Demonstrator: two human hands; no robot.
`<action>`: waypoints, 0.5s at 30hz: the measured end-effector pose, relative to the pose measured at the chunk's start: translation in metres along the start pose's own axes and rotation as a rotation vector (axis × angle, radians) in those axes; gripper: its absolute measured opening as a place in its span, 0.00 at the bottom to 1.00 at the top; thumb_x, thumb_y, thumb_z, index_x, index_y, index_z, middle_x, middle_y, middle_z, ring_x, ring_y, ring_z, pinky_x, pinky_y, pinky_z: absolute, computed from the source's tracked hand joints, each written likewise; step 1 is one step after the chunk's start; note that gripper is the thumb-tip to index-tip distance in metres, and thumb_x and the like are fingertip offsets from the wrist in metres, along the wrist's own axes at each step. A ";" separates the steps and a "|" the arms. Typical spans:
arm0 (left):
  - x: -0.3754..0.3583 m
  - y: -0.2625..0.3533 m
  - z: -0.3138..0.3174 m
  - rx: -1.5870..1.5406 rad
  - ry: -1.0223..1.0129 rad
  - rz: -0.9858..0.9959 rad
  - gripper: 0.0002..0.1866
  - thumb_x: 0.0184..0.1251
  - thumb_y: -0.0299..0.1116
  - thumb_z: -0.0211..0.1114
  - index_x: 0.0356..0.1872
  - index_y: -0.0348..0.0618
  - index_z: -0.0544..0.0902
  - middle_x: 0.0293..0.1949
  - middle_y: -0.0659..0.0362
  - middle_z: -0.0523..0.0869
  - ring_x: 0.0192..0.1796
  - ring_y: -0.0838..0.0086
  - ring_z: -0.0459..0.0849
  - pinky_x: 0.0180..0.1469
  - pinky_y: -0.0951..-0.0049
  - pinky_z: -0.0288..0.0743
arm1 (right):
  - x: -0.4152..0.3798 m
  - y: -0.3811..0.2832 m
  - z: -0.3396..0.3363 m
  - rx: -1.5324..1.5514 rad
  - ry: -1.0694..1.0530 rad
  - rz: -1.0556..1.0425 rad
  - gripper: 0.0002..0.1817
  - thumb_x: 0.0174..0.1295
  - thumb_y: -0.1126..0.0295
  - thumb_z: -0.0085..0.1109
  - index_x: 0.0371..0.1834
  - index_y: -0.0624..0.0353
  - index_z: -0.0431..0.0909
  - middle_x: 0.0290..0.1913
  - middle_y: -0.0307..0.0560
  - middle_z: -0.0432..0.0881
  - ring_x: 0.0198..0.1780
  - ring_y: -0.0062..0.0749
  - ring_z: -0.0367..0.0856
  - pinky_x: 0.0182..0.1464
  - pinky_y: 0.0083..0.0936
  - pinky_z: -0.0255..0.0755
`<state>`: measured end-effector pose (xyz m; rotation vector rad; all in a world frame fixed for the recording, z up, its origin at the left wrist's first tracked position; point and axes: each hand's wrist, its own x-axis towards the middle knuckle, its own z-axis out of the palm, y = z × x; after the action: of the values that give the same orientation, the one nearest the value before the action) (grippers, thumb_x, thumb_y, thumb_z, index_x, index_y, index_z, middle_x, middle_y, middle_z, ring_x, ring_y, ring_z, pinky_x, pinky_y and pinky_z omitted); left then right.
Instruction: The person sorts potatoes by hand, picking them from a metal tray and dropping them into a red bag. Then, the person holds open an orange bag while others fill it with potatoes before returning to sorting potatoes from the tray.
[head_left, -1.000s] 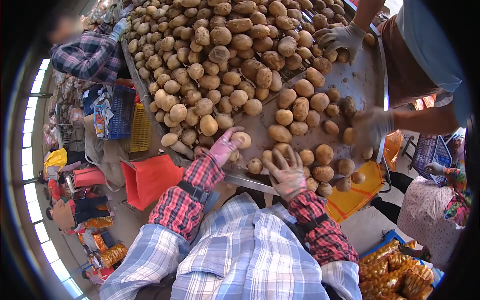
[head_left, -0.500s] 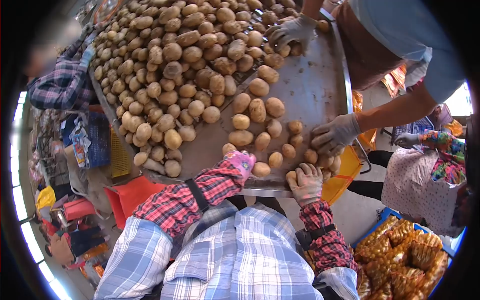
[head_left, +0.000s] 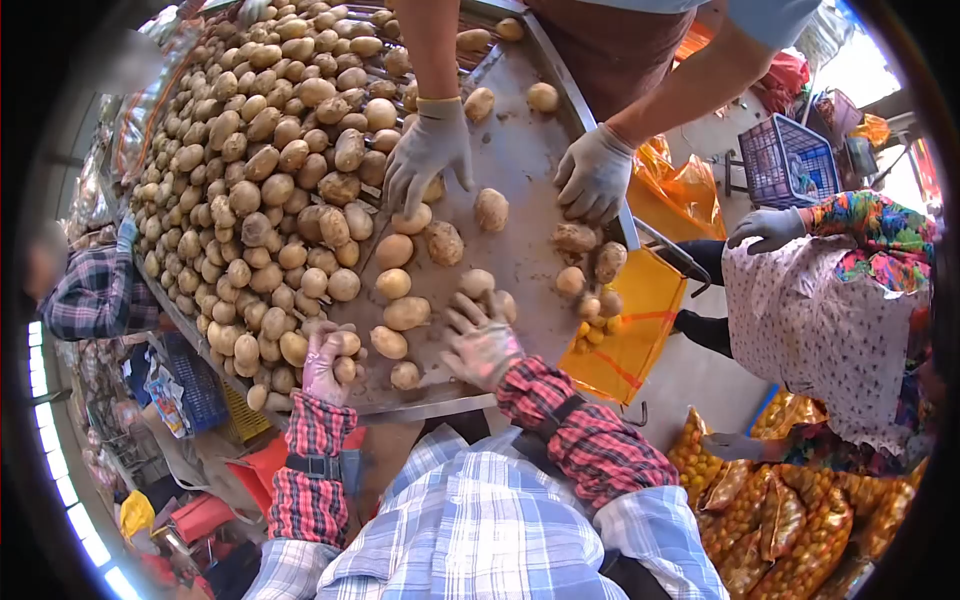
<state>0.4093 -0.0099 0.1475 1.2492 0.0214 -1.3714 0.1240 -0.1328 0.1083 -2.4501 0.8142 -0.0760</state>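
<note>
Metal desk (head_left: 520,170) is being covered on its far-left part by a big potato pile (head_left: 250,150); the near-right part is being left mostly bare, with loose potatoes scattered on it. Open room is being seen between the scattered potatoes and the right rim. An orange-yellow bag (head_left: 630,340) is being hung just off the right edge, small potatoes lying in it.

A co-worker's two gloved hands (head_left: 428,150) are being rested on potatoes at the far side of the desk.

Right hand (head_left: 480,345) is being laid flat, fingers spread, on the desk near the front edge, touching a potato (head_left: 478,283) at its fingertips; nothing is being gripped. An oblong potato (head_left: 406,313) is lying just left of it, long axis running left-right.

Left hand (head_left: 325,365) is being curled around a small round potato (head_left: 344,370) at the pile's near edge, by the front rim.

Against half a second ago, the hands are being seen further left along the front edge, and the view is being swung right.
</note>
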 end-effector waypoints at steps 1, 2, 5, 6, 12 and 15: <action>-0.002 -0.001 0.001 0.295 0.050 0.069 0.23 0.74 0.39 0.64 0.67 0.56 0.72 0.61 0.53 0.77 0.46 0.65 0.85 0.39 0.64 0.83 | -0.015 0.008 0.012 -0.014 0.081 -0.002 0.28 0.65 0.50 0.55 0.64 0.53 0.77 0.70 0.49 0.72 0.78 0.50 0.58 0.78 0.60 0.44; -0.004 -0.002 0.003 0.591 0.096 0.136 0.22 0.75 0.35 0.62 0.69 0.56 0.73 0.59 0.54 0.77 0.46 0.70 0.84 0.43 0.70 0.84 | -0.032 0.010 0.003 -0.011 0.145 0.022 0.28 0.64 0.50 0.56 0.63 0.54 0.77 0.70 0.50 0.72 0.78 0.51 0.58 0.77 0.61 0.45; 0.024 -0.037 -0.029 1.461 0.057 0.334 0.28 0.73 0.29 0.62 0.73 0.52 0.68 0.64 0.51 0.74 0.59 0.61 0.81 0.55 0.63 0.82 | -0.078 0.036 -0.041 -0.057 0.377 0.173 0.29 0.60 0.53 0.62 0.61 0.57 0.77 0.68 0.53 0.73 0.74 0.55 0.63 0.75 0.62 0.48; 0.028 -0.051 -0.021 1.123 0.048 0.213 0.34 0.72 0.26 0.62 0.78 0.53 0.62 0.66 0.51 0.73 0.65 0.62 0.76 0.66 0.68 0.76 | -0.086 0.053 -0.037 -0.120 0.446 0.321 0.28 0.59 0.56 0.64 0.61 0.57 0.77 0.67 0.54 0.74 0.72 0.56 0.65 0.74 0.60 0.53; 0.033 -0.095 0.095 1.108 -0.146 0.294 0.38 0.71 0.23 0.60 0.80 0.49 0.56 0.64 0.51 0.76 0.62 0.64 0.78 0.63 0.67 0.76 | -0.099 0.110 -0.062 -0.012 0.692 0.491 0.27 0.56 0.70 0.67 0.62 0.59 0.77 0.58 0.56 0.80 0.60 0.55 0.78 0.63 0.47 0.73; 0.030 -0.111 0.154 1.468 -0.318 0.464 0.39 0.70 0.24 0.62 0.80 0.50 0.56 0.60 0.54 0.77 0.58 0.66 0.78 0.61 0.71 0.76 | -0.092 0.107 -0.049 0.062 0.694 0.431 0.31 0.56 0.70 0.66 0.66 0.59 0.73 0.60 0.58 0.78 0.57 0.55 0.79 0.63 0.47 0.73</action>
<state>0.2413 -0.1007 0.1221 1.9484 -1.6354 -1.0553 -0.0191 -0.1751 0.1048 -2.1288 1.5815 -0.8029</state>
